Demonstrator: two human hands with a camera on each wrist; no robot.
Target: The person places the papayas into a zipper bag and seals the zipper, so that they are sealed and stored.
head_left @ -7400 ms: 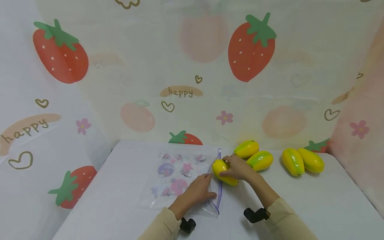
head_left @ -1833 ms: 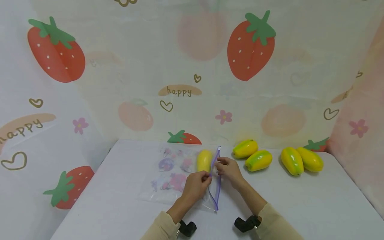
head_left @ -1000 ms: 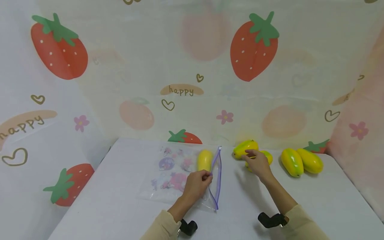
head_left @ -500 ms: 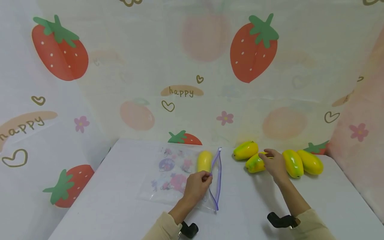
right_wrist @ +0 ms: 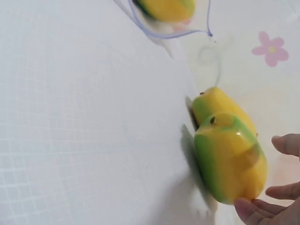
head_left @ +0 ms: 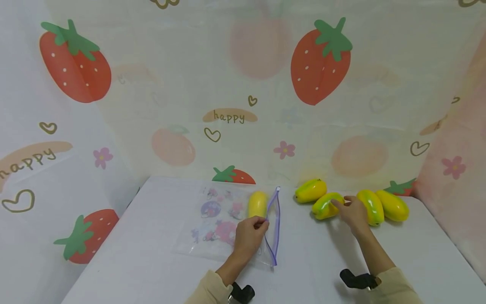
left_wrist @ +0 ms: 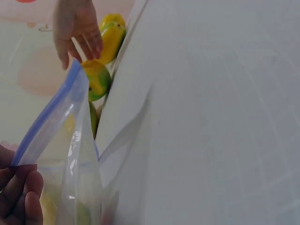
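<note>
Fingers of the left hand (head_left: 248, 236) pinch the upper lip of a printed zip bag (head_left: 190, 242) lying toward the left of the white table (head_left: 303, 261), so that it gapes to the right; one yellow fruit (head_left: 258, 204) is inside. From where I stand, the step in hand looks like reaching for another with the bag held open. The right hand (head_left: 353, 211) is loosely spread, gripping nothing, at the right end of a green-streaked fruit (head_left: 324, 207), a fingertip seeming to touch it. That one sits just nearer than a second fruit (head_left: 311, 191); two more fruits (head_left: 382, 206) lie farther right. I'd say lifting it calls for thumb and fingers closing round its sides.
</note>
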